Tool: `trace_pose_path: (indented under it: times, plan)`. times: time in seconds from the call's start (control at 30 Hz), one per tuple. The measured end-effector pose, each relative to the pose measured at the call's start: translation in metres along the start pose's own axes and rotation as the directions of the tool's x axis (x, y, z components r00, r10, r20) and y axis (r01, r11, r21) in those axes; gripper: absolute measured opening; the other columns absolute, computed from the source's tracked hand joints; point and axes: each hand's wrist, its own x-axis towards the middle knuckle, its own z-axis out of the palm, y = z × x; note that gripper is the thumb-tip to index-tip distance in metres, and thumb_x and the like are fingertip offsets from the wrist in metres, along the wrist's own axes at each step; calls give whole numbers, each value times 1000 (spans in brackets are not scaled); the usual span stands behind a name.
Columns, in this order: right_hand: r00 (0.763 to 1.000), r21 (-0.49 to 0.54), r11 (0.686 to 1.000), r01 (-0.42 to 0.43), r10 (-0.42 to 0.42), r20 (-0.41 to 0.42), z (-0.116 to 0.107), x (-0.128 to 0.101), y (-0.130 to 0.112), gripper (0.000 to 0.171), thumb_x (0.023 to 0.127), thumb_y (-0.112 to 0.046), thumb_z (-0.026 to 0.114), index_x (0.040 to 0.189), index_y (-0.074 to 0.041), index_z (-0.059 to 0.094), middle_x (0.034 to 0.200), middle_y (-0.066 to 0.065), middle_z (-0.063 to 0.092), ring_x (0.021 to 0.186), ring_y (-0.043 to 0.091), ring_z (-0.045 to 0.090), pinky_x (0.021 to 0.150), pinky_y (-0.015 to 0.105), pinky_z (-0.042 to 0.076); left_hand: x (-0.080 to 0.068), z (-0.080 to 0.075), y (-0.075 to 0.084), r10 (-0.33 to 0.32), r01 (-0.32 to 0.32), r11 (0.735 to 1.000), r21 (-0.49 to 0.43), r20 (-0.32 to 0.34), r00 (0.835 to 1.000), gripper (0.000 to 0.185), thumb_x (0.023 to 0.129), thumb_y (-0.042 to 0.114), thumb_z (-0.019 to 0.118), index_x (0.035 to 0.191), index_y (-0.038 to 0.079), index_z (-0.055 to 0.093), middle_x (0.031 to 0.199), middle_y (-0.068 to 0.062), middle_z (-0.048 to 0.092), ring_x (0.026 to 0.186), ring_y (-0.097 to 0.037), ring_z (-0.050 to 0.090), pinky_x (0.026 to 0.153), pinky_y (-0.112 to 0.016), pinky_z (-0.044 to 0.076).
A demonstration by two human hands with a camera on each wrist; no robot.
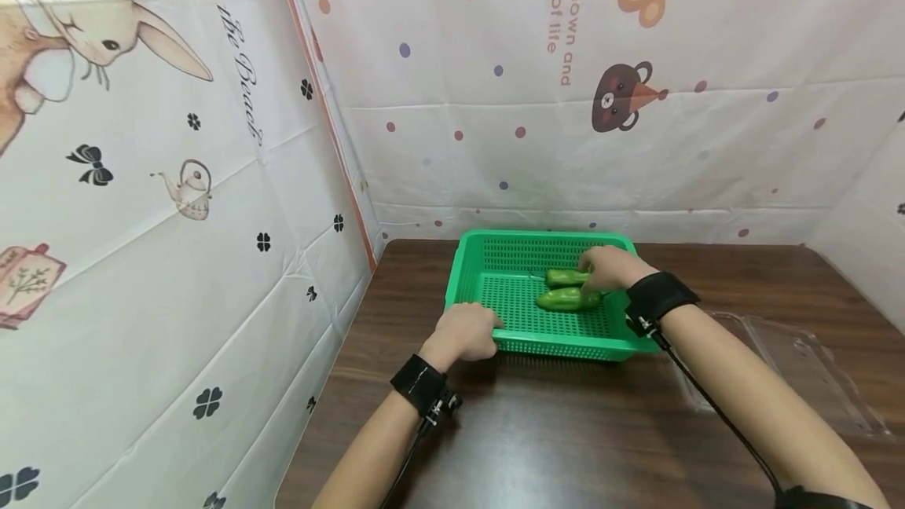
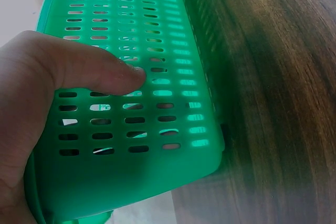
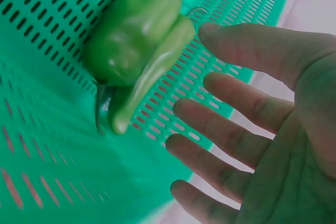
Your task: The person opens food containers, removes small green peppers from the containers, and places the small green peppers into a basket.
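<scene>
A green plastic basket (image 1: 569, 346) with slotted walls stands on the table. At its near left corner my left hand (image 1: 467, 331) grips the rim. In the left wrist view the thumb (image 2: 100, 72) lies against the slotted outer wall, and the other fingers are mostly hidden. Two green peppers lie side by side inside the basket, a nearer pepper (image 1: 568, 299) and a farther pepper (image 1: 563, 277). Over their right ends reaches my right hand (image 1: 613, 267). The right wrist view shows that hand (image 3: 252, 114) with fingers apart and extended beside the peppers (image 3: 131, 40), none between them.
To the right of the basket a clear plastic tray or lid (image 1: 806, 368) lies on the dark wooden table (image 1: 537, 430), partly behind the right forearm. Printed sheets (image 1: 452, 155) hang behind the table and along its left side. Cables run along both forearms.
</scene>
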Motion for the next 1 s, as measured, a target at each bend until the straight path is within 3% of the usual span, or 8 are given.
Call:
trace_pose_path:
  times: [0.27,0.43,0.8,1.0]
  plan:
    - [998,-71,997,30,-34,-60,-9,-17,2,43,89,-19,76,126,2,67,125,26,66,105,42,65,82,51,55,-1,1,0,-1,1,1000,-2,4,1000,50,83,19,64,130,35,71,118,7,75,66,-10,48,51,-27,37]
    - [996,-101,994,40,-47,-69,-16,-28,0,42,90,-20,76,126,0,67,126,25,66,106,42,65,83,52,55,-1,-2,-1,3,-3,1000,18,-3,1000,49,83,20,65,129,35,71,119,7,75,70,-9,53,53,-27,41]
    - [992,-95,995,24,-35,-121,-20,-53,-2,43,91,-26,75,127,-3,67,125,23,67,107,42,64,84,54,53,-1,1,-1,12,-12,1000,11,-6,1000,49,81,20,65,127,35,73,120,9,74,80,-8,61,62,-28,48]
    - [985,-39,999,19,-25,-168,-22,-67,2,45,90,-29,76,128,-5,67,125,20,67,106,38,65,82,51,53,1,1,-1,4,-4,1000,11,-7,1000,49,82,20,65,128,34,72,118,8,75,73,-9,55,57,-28,45]
